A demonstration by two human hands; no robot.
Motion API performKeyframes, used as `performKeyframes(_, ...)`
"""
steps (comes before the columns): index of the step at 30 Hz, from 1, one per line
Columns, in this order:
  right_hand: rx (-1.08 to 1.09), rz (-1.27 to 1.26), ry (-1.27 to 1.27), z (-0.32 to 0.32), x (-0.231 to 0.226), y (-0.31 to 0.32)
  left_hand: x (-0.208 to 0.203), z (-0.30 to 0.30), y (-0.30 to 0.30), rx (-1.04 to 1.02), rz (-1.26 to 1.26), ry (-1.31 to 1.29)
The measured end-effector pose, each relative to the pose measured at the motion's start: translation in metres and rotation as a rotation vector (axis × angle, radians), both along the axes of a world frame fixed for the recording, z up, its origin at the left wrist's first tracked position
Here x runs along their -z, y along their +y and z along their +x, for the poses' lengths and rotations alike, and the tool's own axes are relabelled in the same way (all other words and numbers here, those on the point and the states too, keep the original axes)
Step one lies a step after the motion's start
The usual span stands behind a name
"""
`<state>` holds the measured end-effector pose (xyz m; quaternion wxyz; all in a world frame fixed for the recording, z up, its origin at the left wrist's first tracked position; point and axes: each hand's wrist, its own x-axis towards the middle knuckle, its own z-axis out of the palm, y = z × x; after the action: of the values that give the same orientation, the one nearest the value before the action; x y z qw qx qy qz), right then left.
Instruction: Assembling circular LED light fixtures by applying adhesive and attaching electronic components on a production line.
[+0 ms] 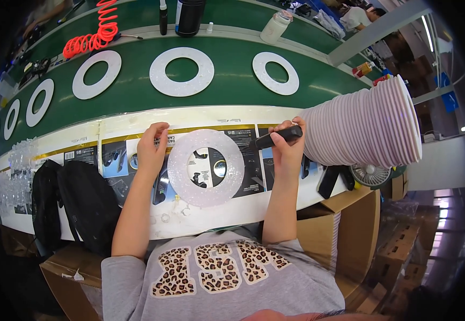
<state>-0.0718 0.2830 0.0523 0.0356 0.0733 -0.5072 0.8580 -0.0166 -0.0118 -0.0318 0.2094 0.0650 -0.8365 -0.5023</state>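
A white speckled flat ring [180,180] lies in front of me on printed black-and-white sheeting. The sheeting's product pictures show through the ring's hole. My left hand [151,150] hovers at the ring's upper left, fingers loosely bent and apart from the thumb, with nothing in it. In my right hand [290,147], to the right of the ring, is a black cylindrical bottle [271,140] held sideways, its narrow end pointing left toward the ring. Beside that hand, a long stack of white rings [355,123] leans on its side.
Several white rings, one of them a ring [158,75], lie along the green conveyor belt [136,101] beyond the table. A jar [276,27], a dark bottle [189,16] and a red coiled hose [90,40] are behind. A black backpack [85,198] sits left; cardboard boxes [358,235] stand below right.
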Motion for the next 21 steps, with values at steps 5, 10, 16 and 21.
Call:
performKeyframes(5,0.035,0.024,0.109,0.005,-0.006,-0.003,-0.001,-0.001,0.001,-0.001,0.011,-0.012)
performKeyframes(10,0.082,-0.017,0.090,0.007,-0.015,-0.011,0.002,0.000,0.000,0.008,-0.002,0.008)
performKeyframes(16,0.103,-0.055,0.083,0.006,-0.013,-0.014,0.002,0.000,0.000,0.009,0.010,0.009)
performKeyframes(21,0.088,-0.064,0.100,0.004,-0.011,-0.016,0.004,0.000,-0.001,0.007,0.009,0.006)
